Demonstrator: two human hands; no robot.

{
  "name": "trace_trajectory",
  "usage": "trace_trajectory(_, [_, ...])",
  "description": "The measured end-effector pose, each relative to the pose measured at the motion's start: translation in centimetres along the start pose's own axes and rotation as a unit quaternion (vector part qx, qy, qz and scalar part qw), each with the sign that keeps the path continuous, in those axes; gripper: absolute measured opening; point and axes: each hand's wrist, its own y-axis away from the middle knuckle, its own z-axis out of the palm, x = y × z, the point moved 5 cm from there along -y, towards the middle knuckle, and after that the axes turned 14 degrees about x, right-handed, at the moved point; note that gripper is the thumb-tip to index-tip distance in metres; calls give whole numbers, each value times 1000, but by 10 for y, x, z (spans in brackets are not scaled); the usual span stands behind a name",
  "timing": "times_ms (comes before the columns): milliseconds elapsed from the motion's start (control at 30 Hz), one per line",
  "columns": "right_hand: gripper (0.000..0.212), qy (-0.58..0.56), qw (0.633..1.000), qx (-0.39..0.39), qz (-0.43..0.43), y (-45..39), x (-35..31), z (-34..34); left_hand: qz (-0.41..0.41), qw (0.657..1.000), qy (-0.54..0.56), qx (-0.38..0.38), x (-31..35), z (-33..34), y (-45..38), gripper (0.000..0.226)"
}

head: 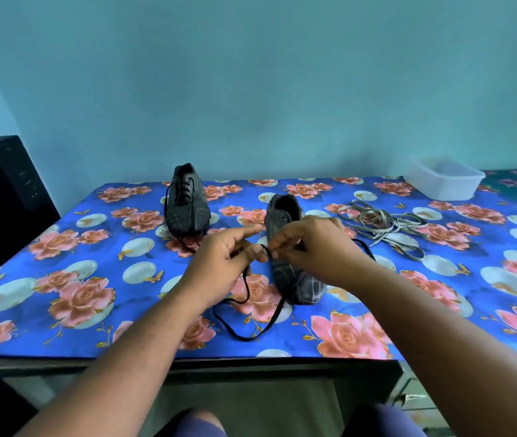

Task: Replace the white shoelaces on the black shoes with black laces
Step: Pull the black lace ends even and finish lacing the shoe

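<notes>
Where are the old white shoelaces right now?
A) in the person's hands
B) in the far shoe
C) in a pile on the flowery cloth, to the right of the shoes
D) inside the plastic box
C: the white shoelaces lie in a loose heap on the flowery cloth, right of the near shoe, while both hands pinch the black lace.

From my remote view, 2 shoes sit on the table (61, 310): the far shoe (187, 203) back left, the near shoe (295, 272) centre. The removed laces (383, 228) lie right of it, the container (444, 182) behind them.
</notes>
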Motion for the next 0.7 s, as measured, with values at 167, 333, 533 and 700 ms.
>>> trace_trajectory(167, [7, -40, 994, 85, 58, 2, 25, -7, -5, 999, -46, 17, -7, 16, -8, 25])
trace_trajectory(333, [8, 68, 991, 61, 93, 9, 48, -4, 11, 996, -82, 41, -12, 25, -13, 18])
trace_trajectory(533, [19, 117, 988, 40, 92, 13, 44, 5, 1, 994, -103, 42, -14, 30, -15, 12])
trace_trajectory(700, [27, 138, 985, -9, 103, 15, 45, 10, 0, 988, -157, 10, -15, 35, -16, 22])
